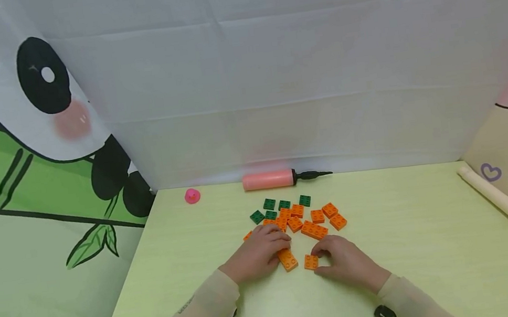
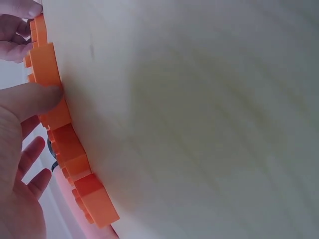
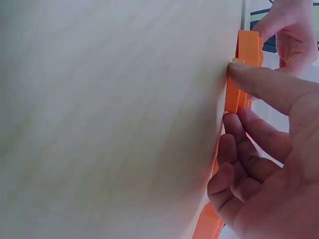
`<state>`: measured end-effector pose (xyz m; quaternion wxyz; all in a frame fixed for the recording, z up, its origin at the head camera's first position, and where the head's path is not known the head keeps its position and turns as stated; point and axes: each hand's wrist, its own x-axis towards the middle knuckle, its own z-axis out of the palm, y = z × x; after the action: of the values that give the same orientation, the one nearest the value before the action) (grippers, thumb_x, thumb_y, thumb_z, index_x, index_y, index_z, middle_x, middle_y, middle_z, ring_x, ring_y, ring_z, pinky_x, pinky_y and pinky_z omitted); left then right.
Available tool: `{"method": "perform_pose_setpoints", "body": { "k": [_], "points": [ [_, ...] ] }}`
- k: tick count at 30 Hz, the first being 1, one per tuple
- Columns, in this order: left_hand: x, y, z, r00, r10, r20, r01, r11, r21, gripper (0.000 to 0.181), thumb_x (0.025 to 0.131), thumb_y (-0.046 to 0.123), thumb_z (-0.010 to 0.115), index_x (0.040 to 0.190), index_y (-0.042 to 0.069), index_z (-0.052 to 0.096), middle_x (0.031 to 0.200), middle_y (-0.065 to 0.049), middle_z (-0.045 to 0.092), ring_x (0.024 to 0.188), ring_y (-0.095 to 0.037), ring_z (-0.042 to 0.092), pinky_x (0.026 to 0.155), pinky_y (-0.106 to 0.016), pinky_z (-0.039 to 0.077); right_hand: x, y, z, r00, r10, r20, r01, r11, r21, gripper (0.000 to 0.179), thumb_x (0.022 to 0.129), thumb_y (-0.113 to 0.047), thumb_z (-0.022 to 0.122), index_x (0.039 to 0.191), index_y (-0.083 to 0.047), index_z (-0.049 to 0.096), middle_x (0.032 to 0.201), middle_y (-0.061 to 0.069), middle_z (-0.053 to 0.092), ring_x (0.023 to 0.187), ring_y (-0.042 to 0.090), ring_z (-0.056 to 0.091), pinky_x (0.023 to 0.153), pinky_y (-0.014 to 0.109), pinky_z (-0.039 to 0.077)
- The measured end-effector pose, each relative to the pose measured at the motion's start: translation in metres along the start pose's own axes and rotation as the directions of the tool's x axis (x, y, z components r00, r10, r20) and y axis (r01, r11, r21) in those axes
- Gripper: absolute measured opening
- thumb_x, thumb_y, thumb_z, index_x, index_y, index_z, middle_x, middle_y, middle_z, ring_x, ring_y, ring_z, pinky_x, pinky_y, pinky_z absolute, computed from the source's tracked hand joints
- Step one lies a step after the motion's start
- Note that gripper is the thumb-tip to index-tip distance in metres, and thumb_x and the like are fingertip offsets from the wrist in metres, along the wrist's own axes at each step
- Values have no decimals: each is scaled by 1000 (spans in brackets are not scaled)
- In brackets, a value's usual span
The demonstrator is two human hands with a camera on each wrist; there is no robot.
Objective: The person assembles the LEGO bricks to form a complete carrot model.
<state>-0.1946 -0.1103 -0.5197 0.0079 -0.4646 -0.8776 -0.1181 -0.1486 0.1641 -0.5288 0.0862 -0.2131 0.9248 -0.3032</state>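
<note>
On the tabletop my left hand [image 1: 264,251] grips a long orange building brick [image 1: 287,259]. Its thumb lies along the side of that brick [image 2: 50,69] in the left wrist view, while the other fingers reach behind. Just to the right, my right hand [image 1: 347,265] pinches a small orange building brick [image 1: 311,262] between thumb and forefinger. The right wrist view has the thumb on the small brick's [image 3: 233,92] near side, with the remaining fingers loosely curled. A narrow gap separates the two held bricks in the head view.
Beyond the hands lie several loose orange bricks [image 1: 314,230] and several green bricks [image 1: 269,204]. A pink hand pump [image 1: 268,180] with a black nozzle lies along the back edge. A small pink toy [image 1: 192,195] sits at back left. A pale roll [image 1: 502,199] borders the right side.
</note>
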Motion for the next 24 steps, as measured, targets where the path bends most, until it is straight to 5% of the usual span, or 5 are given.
{"method": "perform_pose_setpoints", "body": {
  "k": [11, 19, 24],
  "points": [
    [-3, 5, -5, 999, -51, -18, 50, 998, -32, 23, 96, 24, 76, 118, 18, 71, 121, 8, 67, 119, -15, 56, 108, -33, 43, 7, 1, -1, 999, 32, -14, -31, 999, 23, 27, 83, -24, 90, 106, -18, 76, 99, -12, 67, 90, 11, 58, 86, 39, 54],
    [-2, 25, -9, 987, -162, -6, 159, 976, -147, 22, 94, 21, 77, 114, 16, 68, 105, 8, 64, 87, -9, 59, 81, -23, 52, 8, -5, 1, 999, -21, -42, 20, 1000, -13, 27, 82, -19, 90, 106, -14, 77, 98, -9, 68, 83, 10, 55, 76, 33, 52],
    [2, 31, -6, 981, -192, 8, 189, 962, -195, 24, 97, 27, 75, 116, 17, 66, 106, 8, 64, 87, -8, 57, 83, -22, 52, 10, -9, 1, 999, -19, -49, 18, 999, -32, 29, 82, -19, 90, 107, -12, 77, 95, -8, 67, 79, 10, 53, 71, 30, 50]
  ]
}}
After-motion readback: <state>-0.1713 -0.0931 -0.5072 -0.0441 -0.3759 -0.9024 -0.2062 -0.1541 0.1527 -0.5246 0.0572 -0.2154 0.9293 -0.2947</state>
